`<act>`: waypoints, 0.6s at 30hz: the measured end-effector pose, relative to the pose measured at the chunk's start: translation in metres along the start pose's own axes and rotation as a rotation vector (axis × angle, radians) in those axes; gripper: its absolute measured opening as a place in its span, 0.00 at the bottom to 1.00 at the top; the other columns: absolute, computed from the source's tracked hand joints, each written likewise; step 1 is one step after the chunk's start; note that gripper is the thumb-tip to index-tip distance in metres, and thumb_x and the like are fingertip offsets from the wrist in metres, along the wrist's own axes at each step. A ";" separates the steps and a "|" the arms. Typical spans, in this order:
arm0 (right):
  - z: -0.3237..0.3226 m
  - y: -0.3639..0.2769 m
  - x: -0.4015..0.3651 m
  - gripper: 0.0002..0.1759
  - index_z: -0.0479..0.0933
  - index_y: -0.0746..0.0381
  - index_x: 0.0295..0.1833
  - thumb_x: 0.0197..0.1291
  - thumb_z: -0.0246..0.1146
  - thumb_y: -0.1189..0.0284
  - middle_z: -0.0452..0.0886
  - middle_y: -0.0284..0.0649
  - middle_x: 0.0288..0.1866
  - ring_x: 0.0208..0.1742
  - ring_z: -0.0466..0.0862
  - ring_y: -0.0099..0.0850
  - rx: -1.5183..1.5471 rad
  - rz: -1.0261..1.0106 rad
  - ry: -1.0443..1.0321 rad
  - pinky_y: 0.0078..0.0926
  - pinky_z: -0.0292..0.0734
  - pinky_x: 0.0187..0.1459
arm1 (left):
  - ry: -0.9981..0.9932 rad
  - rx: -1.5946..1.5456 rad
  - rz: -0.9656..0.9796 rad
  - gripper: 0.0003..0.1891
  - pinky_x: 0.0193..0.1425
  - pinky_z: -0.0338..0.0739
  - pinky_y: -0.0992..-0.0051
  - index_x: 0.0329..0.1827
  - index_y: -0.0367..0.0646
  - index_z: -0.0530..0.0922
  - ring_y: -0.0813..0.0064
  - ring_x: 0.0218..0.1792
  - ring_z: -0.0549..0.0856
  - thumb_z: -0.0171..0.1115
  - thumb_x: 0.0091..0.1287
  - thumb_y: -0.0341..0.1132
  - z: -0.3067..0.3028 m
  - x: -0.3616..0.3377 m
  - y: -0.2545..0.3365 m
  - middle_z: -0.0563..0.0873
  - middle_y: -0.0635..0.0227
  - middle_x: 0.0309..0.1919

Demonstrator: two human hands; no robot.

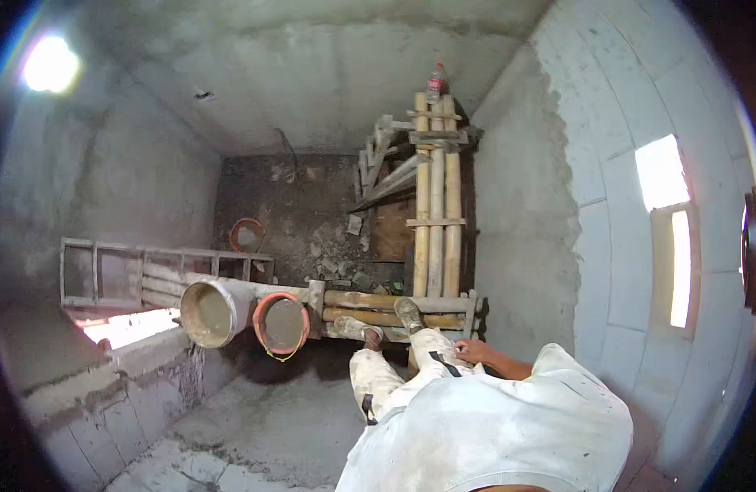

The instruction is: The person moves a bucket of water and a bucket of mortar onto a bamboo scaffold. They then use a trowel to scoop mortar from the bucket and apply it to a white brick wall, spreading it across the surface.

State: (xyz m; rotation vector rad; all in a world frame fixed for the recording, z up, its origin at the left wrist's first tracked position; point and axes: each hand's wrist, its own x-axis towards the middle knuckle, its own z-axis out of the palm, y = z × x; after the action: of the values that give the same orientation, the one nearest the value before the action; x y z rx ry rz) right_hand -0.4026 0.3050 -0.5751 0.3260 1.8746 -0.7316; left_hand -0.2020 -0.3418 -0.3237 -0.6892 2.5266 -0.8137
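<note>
My right hand [474, 353] rests on the right thigh of my white, stained trousers [431, 348], with the fingers lying loosely over the cloth and nothing visible in them. My left hand is out of view. Both shoes [409, 314] are on the bamboo scaffold platform [378, 318]. To the left on the same platform stand a pale bucket [238, 307] and an orange-rimmed bucket [259, 328] with a yellow handle, both holding grey, wet-looking material. Neither bucket is near my right hand.
Bamboo poles [437, 193] run away to a bottle with a red label [435, 86]. Far below, another orange bucket [247, 235] stands near rubble [345, 266]. A wooden ladder [120, 275] lies left. Right, grey plaster [525, 189] meets bare block wall [628, 238] with bright openings.
</note>
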 end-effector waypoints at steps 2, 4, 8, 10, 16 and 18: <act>0.037 0.045 0.022 0.34 0.72 0.55 0.64 0.60 0.62 0.44 0.82 0.46 0.54 0.52 0.83 0.41 0.002 -0.059 0.049 0.35 0.77 0.52 | -0.280 -0.464 0.272 0.49 0.66 0.60 0.41 0.79 0.51 0.46 0.50 0.72 0.61 0.44 0.62 0.73 -0.003 0.028 0.104 0.54 0.54 0.76; 0.094 0.110 0.060 0.34 0.71 0.56 0.66 0.61 0.62 0.47 0.82 0.44 0.56 0.51 0.83 0.38 -0.021 -0.140 0.106 0.34 0.76 0.51 | -0.558 -0.803 0.356 0.51 0.66 0.62 0.43 0.79 0.52 0.46 0.51 0.71 0.63 0.45 0.60 0.74 -0.001 0.043 0.197 0.55 0.55 0.76; 0.113 0.089 0.019 0.33 0.70 0.57 0.66 0.61 0.62 0.49 0.82 0.43 0.55 0.51 0.82 0.37 0.437 0.006 0.166 0.34 0.76 0.51 | -1.072 -1.392 0.088 0.53 0.65 0.66 0.47 0.79 0.53 0.46 0.53 0.69 0.66 0.48 0.57 0.77 0.011 0.067 0.323 0.57 0.57 0.75; 0.126 0.082 0.002 0.33 0.69 0.57 0.66 0.62 0.62 0.50 0.82 0.43 0.55 0.51 0.82 0.36 0.646 0.072 0.211 0.33 0.76 0.51 | -1.191 -1.535 -0.136 0.55 0.64 0.68 0.49 0.79 0.53 0.46 0.53 0.68 0.68 0.49 0.55 0.78 0.015 0.078 0.357 0.57 0.58 0.75; 0.179 0.072 -0.011 0.33 0.68 0.58 0.67 0.62 0.63 0.52 0.82 0.41 0.54 0.50 0.82 0.35 1.113 0.124 0.352 0.33 0.76 0.50 | -1.343 -2.298 -0.228 0.53 0.66 0.65 0.41 0.79 0.66 0.43 0.53 0.76 0.55 0.51 0.55 0.78 -0.016 0.175 0.410 0.52 0.64 0.77; 0.191 0.073 -0.014 0.33 0.68 0.58 0.67 0.62 0.63 0.53 0.82 0.41 0.54 0.50 0.82 0.34 1.232 0.111 0.389 0.32 0.76 0.50 | -1.373 -2.525 -0.216 0.40 0.55 0.67 0.31 0.77 0.69 0.51 0.52 0.69 0.68 0.44 0.65 0.72 -0.124 0.164 0.426 0.62 0.63 0.74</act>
State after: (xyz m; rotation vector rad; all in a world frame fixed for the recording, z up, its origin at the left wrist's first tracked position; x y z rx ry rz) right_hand -0.2166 0.2441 -0.6371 1.4021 1.4899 -1.7802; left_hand -0.5363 -0.0785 -0.5308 -1.1324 0.7131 2.3508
